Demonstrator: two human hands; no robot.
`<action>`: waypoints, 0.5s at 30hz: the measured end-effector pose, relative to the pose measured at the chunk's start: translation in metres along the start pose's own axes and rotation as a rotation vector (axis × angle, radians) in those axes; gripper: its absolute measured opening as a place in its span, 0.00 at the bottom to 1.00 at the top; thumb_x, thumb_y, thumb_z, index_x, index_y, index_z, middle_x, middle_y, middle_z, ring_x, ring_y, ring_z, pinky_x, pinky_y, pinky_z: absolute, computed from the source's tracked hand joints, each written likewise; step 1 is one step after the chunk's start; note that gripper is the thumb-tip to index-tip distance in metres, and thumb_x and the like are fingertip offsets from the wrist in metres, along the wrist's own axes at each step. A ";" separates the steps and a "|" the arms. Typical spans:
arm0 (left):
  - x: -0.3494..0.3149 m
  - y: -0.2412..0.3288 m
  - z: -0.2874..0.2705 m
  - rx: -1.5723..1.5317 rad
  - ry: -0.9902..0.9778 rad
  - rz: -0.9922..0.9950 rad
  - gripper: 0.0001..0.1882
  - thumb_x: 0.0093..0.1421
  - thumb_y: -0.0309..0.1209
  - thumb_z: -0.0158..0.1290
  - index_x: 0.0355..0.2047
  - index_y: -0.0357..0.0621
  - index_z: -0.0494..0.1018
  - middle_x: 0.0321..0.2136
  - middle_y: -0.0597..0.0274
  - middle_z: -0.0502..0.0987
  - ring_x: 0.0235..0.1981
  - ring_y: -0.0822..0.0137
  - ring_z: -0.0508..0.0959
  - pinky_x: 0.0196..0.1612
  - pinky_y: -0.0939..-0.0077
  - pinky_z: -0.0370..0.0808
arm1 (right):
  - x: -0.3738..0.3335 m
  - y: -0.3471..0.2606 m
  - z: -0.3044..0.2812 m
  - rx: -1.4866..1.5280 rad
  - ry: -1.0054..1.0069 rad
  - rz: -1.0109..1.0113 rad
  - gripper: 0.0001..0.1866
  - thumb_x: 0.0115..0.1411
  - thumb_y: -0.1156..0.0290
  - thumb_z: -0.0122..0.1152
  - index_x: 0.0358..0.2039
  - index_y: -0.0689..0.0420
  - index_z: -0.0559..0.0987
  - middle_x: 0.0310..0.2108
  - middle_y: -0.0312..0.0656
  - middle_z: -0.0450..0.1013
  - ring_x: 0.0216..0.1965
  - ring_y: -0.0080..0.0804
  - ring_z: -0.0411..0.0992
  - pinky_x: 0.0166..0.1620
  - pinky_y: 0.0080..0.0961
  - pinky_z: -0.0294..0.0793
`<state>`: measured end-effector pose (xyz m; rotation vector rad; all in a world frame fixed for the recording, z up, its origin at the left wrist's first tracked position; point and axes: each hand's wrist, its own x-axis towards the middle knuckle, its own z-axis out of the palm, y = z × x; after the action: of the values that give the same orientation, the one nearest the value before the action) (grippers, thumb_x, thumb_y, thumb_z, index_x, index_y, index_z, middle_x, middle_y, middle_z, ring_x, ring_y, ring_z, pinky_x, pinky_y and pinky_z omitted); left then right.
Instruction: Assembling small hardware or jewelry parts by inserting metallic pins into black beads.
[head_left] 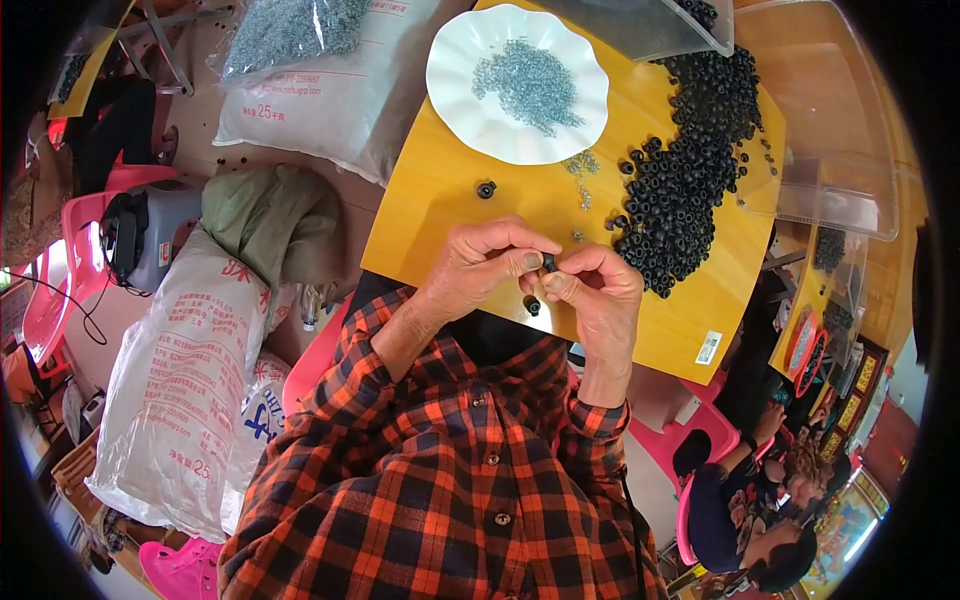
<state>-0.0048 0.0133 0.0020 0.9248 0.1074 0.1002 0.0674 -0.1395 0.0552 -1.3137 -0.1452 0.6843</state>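
My left hand [478, 268] and my right hand [604, 292] meet above the near edge of the yellow table. Between their fingertips they pinch a small black round part [548, 262], mostly covered by the fingers. Just below them a second black ring-shaped part [531, 304] shows near the table edge. Another black ring [486, 189] lies alone on the wood beyond my left hand. To the right of my hands spreads a large heap of the same black rings [672, 215]. A few clear little pieces [582, 180] are scattered between the heap and the plate.
A white scalloped plate [455, 115] of small translucent pieces stands at the far side. Clear plastic bins [840, 180] sit at the right. Filled white sacks [180, 370] stand left of the yellow table [425, 215]. Other people [750, 520] sit at the lower right.
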 end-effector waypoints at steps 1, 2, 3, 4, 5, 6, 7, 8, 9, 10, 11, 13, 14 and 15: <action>0.000 0.000 0.000 0.000 0.000 0.000 0.08 0.63 0.22 0.52 0.41 0.33 0.77 0.30 0.60 0.76 0.29 0.72 0.77 0.32 0.78 0.76 | 0.000 0.001 -0.001 -0.007 0.011 0.012 0.08 0.50 0.86 0.67 0.28 0.63 0.77 0.28 0.39 0.74 0.27 0.22 0.74 0.31 0.18 0.76; -0.001 0.000 0.001 0.003 0.009 -0.004 0.08 0.63 0.22 0.52 0.41 0.33 0.77 0.30 0.60 0.75 0.29 0.72 0.77 0.32 0.77 0.77 | 0.000 0.000 -0.001 -0.007 0.010 0.013 0.08 0.50 0.86 0.67 0.28 0.63 0.77 0.28 0.39 0.74 0.27 0.22 0.74 0.31 0.18 0.76; -0.001 0.000 0.001 0.006 0.018 -0.009 0.08 0.63 0.22 0.52 0.41 0.33 0.77 0.30 0.61 0.75 0.29 0.72 0.77 0.31 0.77 0.77 | 0.001 0.000 -0.001 -0.028 0.016 0.022 0.08 0.50 0.86 0.67 0.28 0.63 0.77 0.27 0.39 0.75 0.27 0.22 0.74 0.30 0.17 0.75; -0.001 0.000 0.001 0.006 0.018 -0.009 0.08 0.63 0.22 0.52 0.41 0.33 0.77 0.30 0.61 0.75 0.29 0.72 0.77 0.31 0.77 0.77 | 0.001 0.000 -0.001 -0.050 0.021 0.031 0.08 0.50 0.86 0.67 0.27 0.63 0.77 0.27 0.39 0.75 0.26 0.22 0.74 0.30 0.17 0.75; -0.001 0.000 0.001 0.001 0.013 -0.007 0.08 0.63 0.22 0.52 0.41 0.33 0.77 0.30 0.61 0.75 0.29 0.72 0.77 0.31 0.77 0.77 | 0.001 0.000 -0.002 -0.050 0.022 0.031 0.08 0.50 0.86 0.67 0.27 0.63 0.77 0.27 0.39 0.75 0.26 0.22 0.74 0.30 0.17 0.75; 0.000 0.000 0.000 -0.005 0.007 -0.006 0.08 0.63 0.22 0.52 0.41 0.34 0.77 0.29 0.61 0.75 0.28 0.72 0.77 0.31 0.77 0.77 | 0.001 0.000 -0.002 -0.055 0.023 0.036 0.08 0.50 0.86 0.68 0.27 0.63 0.77 0.26 0.39 0.75 0.25 0.22 0.74 0.30 0.17 0.75; -0.001 0.000 0.001 -0.005 0.006 -0.006 0.08 0.63 0.22 0.52 0.41 0.34 0.77 0.29 0.61 0.75 0.28 0.72 0.77 0.31 0.77 0.77 | 0.001 0.000 -0.003 -0.060 0.024 0.040 0.07 0.50 0.86 0.68 0.27 0.63 0.77 0.25 0.39 0.74 0.25 0.22 0.74 0.29 0.18 0.75; -0.001 0.000 0.001 0.010 0.014 -0.009 0.08 0.63 0.22 0.52 0.41 0.34 0.77 0.29 0.61 0.75 0.28 0.73 0.77 0.31 0.78 0.77 | 0.002 0.000 -0.002 -0.060 0.024 0.040 0.07 0.50 0.86 0.68 0.27 0.63 0.77 0.25 0.39 0.74 0.25 0.22 0.74 0.29 0.18 0.75; -0.001 0.001 0.001 0.025 0.022 -0.012 0.08 0.63 0.22 0.52 0.41 0.34 0.77 0.29 0.61 0.75 0.28 0.73 0.77 0.31 0.78 0.77 | 0.002 0.000 -0.002 -0.061 0.023 0.036 0.07 0.50 0.86 0.68 0.27 0.64 0.77 0.25 0.40 0.75 0.25 0.23 0.74 0.29 0.18 0.75; -0.001 0.001 0.001 0.025 0.022 -0.013 0.08 0.63 0.22 0.52 0.41 0.34 0.77 0.29 0.61 0.75 0.28 0.73 0.77 0.31 0.78 0.77 | 0.002 0.000 -0.001 -0.063 0.021 0.031 0.07 0.50 0.86 0.68 0.27 0.64 0.77 0.25 0.40 0.75 0.25 0.23 0.74 0.29 0.18 0.75; -0.001 0.000 0.001 0.018 0.021 -0.012 0.08 0.63 0.22 0.52 0.41 0.34 0.77 0.29 0.61 0.75 0.28 0.72 0.77 0.31 0.78 0.77 | 0.002 0.000 -0.002 -0.063 0.021 0.031 0.07 0.50 0.86 0.68 0.27 0.64 0.77 0.25 0.40 0.75 0.25 0.23 0.74 0.29 0.18 0.75; -0.001 -0.001 0.001 0.011 0.019 -0.012 0.08 0.63 0.22 0.52 0.41 0.34 0.77 0.29 0.61 0.75 0.28 0.72 0.77 0.31 0.78 0.77 | 0.003 0.001 -0.003 -0.071 0.015 0.039 0.07 0.50 0.85 0.68 0.27 0.64 0.78 0.25 0.41 0.76 0.24 0.23 0.74 0.29 0.18 0.75; -0.001 -0.002 0.001 0.010 0.020 -0.010 0.08 0.63 0.22 0.52 0.41 0.34 0.78 0.29 0.61 0.75 0.28 0.72 0.77 0.31 0.78 0.77 | 0.003 0.001 -0.003 -0.071 0.016 0.039 0.07 0.50 0.85 0.68 0.27 0.64 0.78 0.25 0.41 0.76 0.24 0.23 0.74 0.29 0.18 0.75; -0.001 -0.003 0.001 0.008 0.021 -0.009 0.08 0.63 0.22 0.52 0.41 0.34 0.78 0.29 0.61 0.75 0.28 0.72 0.77 0.31 0.78 0.77 | 0.003 0.000 -0.003 -0.065 0.011 0.048 0.07 0.50 0.85 0.68 0.27 0.64 0.78 0.24 0.42 0.76 0.24 0.23 0.74 0.29 0.18 0.75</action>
<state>-0.0053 0.0108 0.0001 0.9318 0.1310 0.1014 0.0715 -0.1405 0.0530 -1.3868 -0.1285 0.7178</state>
